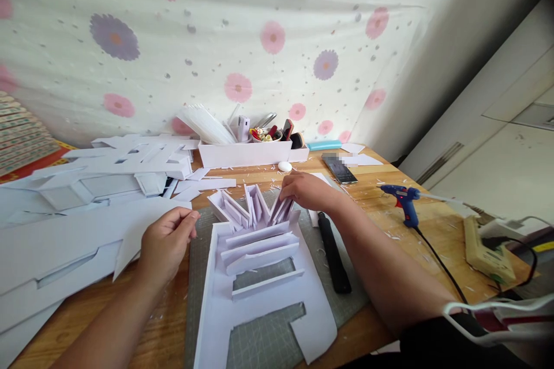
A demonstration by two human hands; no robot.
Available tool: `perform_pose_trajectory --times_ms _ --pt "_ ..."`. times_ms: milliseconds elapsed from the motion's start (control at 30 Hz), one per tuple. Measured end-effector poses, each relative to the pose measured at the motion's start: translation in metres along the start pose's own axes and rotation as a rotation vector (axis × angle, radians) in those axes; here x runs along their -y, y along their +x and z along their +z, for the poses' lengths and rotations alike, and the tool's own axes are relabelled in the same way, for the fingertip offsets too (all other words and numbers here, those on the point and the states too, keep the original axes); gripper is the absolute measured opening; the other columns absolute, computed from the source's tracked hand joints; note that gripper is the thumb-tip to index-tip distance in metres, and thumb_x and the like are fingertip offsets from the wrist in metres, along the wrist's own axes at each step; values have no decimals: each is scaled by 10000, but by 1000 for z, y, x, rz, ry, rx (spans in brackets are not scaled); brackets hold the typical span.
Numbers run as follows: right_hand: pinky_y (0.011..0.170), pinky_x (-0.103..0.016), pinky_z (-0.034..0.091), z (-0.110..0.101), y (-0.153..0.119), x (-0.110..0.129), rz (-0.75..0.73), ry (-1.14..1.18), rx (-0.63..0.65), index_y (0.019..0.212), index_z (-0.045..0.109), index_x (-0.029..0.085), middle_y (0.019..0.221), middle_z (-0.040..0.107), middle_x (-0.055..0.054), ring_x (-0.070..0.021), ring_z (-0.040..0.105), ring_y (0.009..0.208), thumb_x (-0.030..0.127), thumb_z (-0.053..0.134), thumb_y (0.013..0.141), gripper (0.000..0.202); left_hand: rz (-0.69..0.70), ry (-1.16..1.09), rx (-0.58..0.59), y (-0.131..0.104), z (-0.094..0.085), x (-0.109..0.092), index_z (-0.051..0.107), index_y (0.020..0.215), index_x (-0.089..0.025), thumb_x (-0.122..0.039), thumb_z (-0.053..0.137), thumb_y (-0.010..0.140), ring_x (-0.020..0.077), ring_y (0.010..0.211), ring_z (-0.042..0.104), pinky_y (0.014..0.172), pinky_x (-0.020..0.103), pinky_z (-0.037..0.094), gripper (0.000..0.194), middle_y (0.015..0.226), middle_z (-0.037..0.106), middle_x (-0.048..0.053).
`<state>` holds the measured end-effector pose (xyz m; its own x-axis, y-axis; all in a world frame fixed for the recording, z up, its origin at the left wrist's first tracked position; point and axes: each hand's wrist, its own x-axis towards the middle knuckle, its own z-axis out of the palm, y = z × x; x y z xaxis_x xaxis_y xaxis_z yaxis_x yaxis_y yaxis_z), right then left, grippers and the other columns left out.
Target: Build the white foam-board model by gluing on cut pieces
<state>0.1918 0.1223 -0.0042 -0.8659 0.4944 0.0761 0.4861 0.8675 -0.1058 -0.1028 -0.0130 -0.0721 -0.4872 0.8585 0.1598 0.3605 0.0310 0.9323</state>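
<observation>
A white foam-board piece (216,300) with upright strips along its edges and cut-out openings lies on the grey cutting mat (199,323). Three V-shaped prongs of white strips fan out at its far end. My right hand (308,190) is closed at the right-hand prong, fingers curled down over a white foam-board strip (283,210); its fingertips are partly hidden. Left of the piece, my left hand (167,245) hovers with thumb and forefinger pressed together, and whatever they hold, if anything, cannot be made out. A black-handled tool (333,253) lies right of the piece.
White board offcuts (56,242) pile up at the left. At the back stands a white organiser box (244,154) of tools. A phone (339,167), a blue glue gun (404,202) with its cord and a power strip (487,251) occupy the right side. Scraps litter the wooden table.
</observation>
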Motion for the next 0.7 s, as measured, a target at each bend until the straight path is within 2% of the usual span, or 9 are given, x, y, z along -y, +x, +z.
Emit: perform_pose_trajectory --times_ms 133,233,467,700 --pt "848 -287 423 0 0 -1 -1 17 -49 926 776 190 955 691 -74 -184 600 915 -3 576 804 304 -5 25 -7 1 -1 2 608 660 -221 -401 622 785 142 562 471 552 256 375 220 558 511 -39" --pt "814 -284 422 -1 -1 -3 10 0 -82 857 782 191 904 681 -69 -183 593 877 14 592 807 265 -3 35 4 2 -1 4 587 632 -222 -414 612 786 141 550 461 539 252 369 248 551 501 -40" --pt "784 -265 438 3 -1 -7 -32 74 -119 862 791 205 855 666 -59 -170 595 852 -12 597 796 299 -3 22 2 3 -3 8 592 651 -221 -415 615 798 139 565 459 560 247 369 245 554 493 -42" --pt "855 -280 478 -1 -4 -5 7 152 -100 925 766 191 998 699 -70 -176 633 927 -13 572 794 310 -1 -1 -3 3 -2 5 588 650 -226 -406 619 789 141 568 465 564 247 370 230 550 497 -46"
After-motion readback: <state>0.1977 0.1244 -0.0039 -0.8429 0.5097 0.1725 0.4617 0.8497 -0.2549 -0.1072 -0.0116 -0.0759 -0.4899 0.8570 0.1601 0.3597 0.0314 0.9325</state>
